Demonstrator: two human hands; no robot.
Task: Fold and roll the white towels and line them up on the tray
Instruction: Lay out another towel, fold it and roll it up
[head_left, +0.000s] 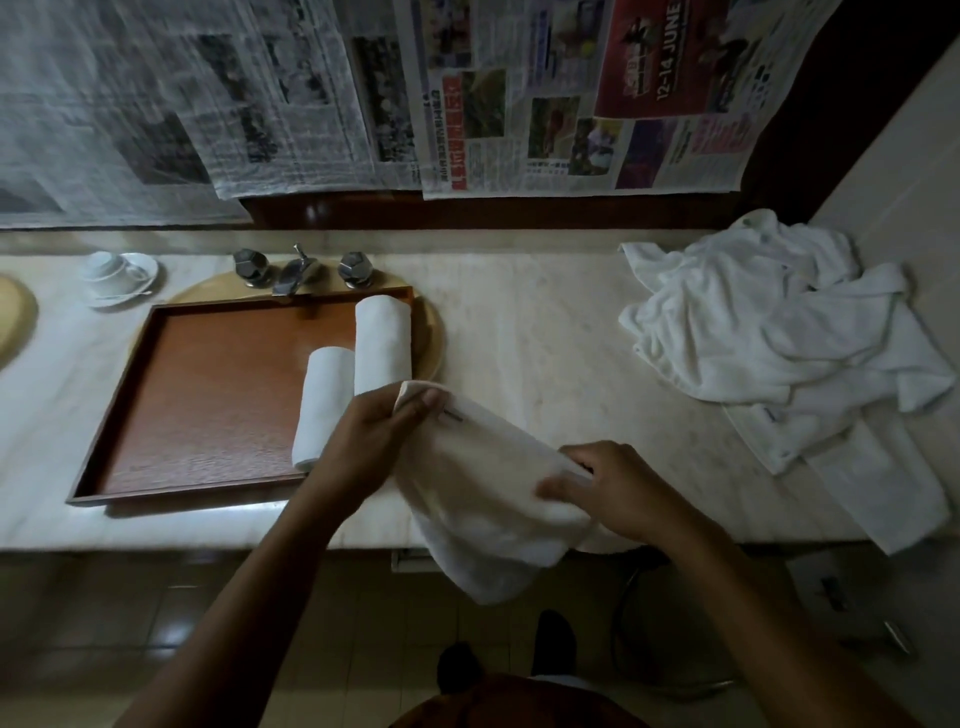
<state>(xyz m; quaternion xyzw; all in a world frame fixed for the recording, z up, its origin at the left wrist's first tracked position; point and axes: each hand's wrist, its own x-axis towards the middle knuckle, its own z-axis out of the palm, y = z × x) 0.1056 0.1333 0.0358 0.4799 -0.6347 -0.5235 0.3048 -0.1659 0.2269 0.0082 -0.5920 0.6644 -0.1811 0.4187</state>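
Over the counter (524, 332) edge, your left hand (363, 441) and right hand (618, 493) pinch a hanging towel (483, 519); tray (208, 395) wood shows leftward; right fingers blurred.

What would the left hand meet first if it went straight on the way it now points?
The left hand would probably meet the right-hand rolled towel on the tray; depth is unclear.

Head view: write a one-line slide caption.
Left hand and right hand hold a white towel beside a tray carrying two rolled towels.
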